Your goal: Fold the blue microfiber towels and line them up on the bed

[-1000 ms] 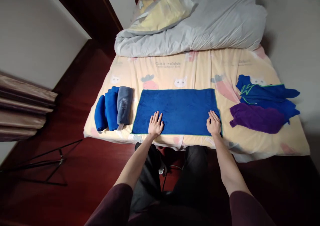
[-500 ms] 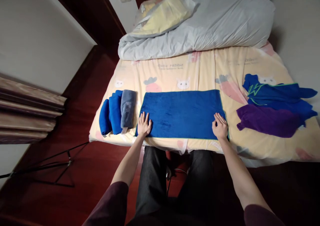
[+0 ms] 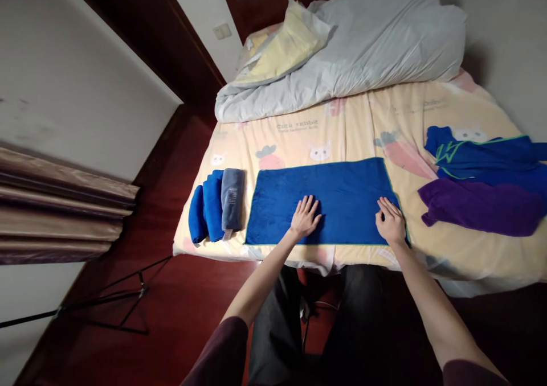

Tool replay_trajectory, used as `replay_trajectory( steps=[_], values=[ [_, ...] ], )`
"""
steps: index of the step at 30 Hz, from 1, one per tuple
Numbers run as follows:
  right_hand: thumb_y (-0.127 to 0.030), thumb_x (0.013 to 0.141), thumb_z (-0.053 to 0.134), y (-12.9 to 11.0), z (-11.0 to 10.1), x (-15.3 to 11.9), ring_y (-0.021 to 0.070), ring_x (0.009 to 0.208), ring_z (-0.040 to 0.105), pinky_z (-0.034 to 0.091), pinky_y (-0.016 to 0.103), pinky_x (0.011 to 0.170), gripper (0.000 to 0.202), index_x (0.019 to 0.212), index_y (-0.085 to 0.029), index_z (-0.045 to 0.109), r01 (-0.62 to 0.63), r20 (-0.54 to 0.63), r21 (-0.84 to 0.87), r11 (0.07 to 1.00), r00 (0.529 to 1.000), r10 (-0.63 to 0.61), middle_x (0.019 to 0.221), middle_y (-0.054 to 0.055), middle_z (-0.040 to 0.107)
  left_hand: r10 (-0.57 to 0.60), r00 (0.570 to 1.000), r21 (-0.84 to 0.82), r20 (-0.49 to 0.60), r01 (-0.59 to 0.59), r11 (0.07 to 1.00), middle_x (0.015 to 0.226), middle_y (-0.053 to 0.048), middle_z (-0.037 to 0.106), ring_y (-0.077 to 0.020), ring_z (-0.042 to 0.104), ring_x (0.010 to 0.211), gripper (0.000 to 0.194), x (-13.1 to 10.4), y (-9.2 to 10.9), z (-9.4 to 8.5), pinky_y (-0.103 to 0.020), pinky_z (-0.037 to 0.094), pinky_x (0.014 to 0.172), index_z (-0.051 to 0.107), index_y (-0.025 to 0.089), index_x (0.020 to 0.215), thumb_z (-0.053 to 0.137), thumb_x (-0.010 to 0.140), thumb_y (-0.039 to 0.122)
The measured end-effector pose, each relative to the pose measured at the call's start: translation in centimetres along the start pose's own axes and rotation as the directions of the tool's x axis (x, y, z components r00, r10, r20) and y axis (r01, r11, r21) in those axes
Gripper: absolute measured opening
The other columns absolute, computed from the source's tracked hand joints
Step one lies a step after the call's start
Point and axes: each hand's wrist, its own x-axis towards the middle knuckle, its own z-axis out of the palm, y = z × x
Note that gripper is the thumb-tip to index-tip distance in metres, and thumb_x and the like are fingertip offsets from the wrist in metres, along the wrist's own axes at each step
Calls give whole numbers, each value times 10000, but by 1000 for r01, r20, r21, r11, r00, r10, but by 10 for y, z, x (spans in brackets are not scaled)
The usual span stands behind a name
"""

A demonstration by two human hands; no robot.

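Note:
A blue towel [image 3: 342,187] with a thin green edge lies spread flat in front of me on the bed. My left hand [image 3: 305,220] is open over the towel's middle, palm down with fingers apart. Near the towel's right edge rests my right hand [image 3: 390,222], its fingers stretched out on the cloth and the thumb bent in toward them. Neither hand grips anything. To the left, a grey folded towel [image 3: 233,198] stands in a row beside blue folded towels [image 3: 212,204].
On the right lie a crumpled purple towel [image 3: 482,206] and rumpled blue towels [image 3: 482,155]. A grey-white quilt [image 3: 384,44] and a yellow pillow [image 3: 290,38] are at the back of the bed [image 3: 359,113]. Black tripod legs [image 3: 102,298] stand on the floor at left.
My left hand has moved right, from the towel's left edge to its middle. My right hand stays near the right edge. The view has shifted slightly.

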Motion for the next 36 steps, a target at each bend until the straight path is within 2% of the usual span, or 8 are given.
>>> replay_trajectory(
  steps=[3, 6, 10, 14, 19, 31, 34, 36],
  values=[
    [-139, 903, 489, -2, -2, 1, 302, 1348, 642, 521, 526, 1148, 502, 1356, -136, 703, -11, 1, 0, 1000, 1000, 11, 1389, 155, 704, 20, 999, -2, 30, -20, 1000, 1747, -103, 255, -324, 173, 1637, 634, 24, -5, 0, -557, 208, 1327, 411, 219, 1633, 383, 1065, 499],
    [-138, 913, 493, -3, -3, 2, 294, 1339, 651, 525, 512, 1150, 480, 1342, -132, 709, -1, -8, 7, 1000, 1000, 1, 1380, 153, 710, -53, 999, -9, -4, 53, 999, 1752, -70, 246, -303, 170, 1639, 619, 25, -50, -5, -556, 186, 1330, 393, 254, 1643, 370, 1070, 489],
    [-133, 923, 495, -4, -4, 3, 284, 1342, 651, 527, 493, 1150, 459, 1327, -125, 711, 6, -16, 8, 1000, 1000, -6, 1374, 152, 714, -274, 958, -22, -78, 273, 962, 1753, -108, 228, -290, 161, 1642, 631, 12, -122, -13, -536, 176, 1332, 376, 194, 1648, 322, 1079, 462],
    [-130, 924, 495, -5, -5, 3, 279, 1348, 646, 527, 482, 1151, 459, 1332, -129, 705, 4, -12, 12, 1000, 1000, -4, 1381, 146, 711, -375, 921, -33, -105, 373, 927, 1757, -93, 225, -280, 159, 1643, 630, 10, -162, -16, -536, 156, 1336, 372, 201, 1649, 329, 1074, 454],
    [-143, 932, 484, -8, -8, 4, 277, 1363, 633, 510, 489, 1170, 476, 1359, -144, 693, -27, 30, 20, 999, 999, 27, 1401, 129, 701, -413, 902, -43, -127, 411, 911, 1761, -96, 215, -271, 157, 1644, 637, 23, -185, -18, -517, 152, 1340, 355, 182, 1653, 326, 1072, 441],
    [-147, 958, 455, -10, -10, 4, 272, 1404, 598, 487, 482, 1200, 496, 1405, -149, 672, -78, 90, 16, 997, 993, 76, 1445, 114, 672, -385, 920, -81, -74, 379, 922, 1748, -197, 197, -253, 129, 1631, 633, 50, -236, -32, -524, 116, 1330, 306, -19, 1599, 365, 1093, 356],
    [-144, 971, 440, -11, -11, 4, 260, 1406, 596, 482, 466, 1206, 486, 1396, -146, 674, -69, 83, 8, 998, 994, 68, 1440, 113, 675, -380, 922, -89, -69, 374, 923, 1743, -217, 194, -297, 115, 1633, 630, 53, -237, -37, -564, 93, 1324, 290, -35, 1600, 369, 1091, 326],
    [-143, 975, 439, -11, -11, 4, 253, 1408, 595, 483, 457, 1206, 481, 1393, -143, 676, -74, 83, 9, 997, 994, 73, 1439, 113, 676, -377, 922, -64, -88, 373, 926, 1739, -233, 191, -329, 97, 1635, 628, 45, -227, -38, -604, 49, 1316, 290, -42, 1600, 362, 1090, 318]
  ],
)
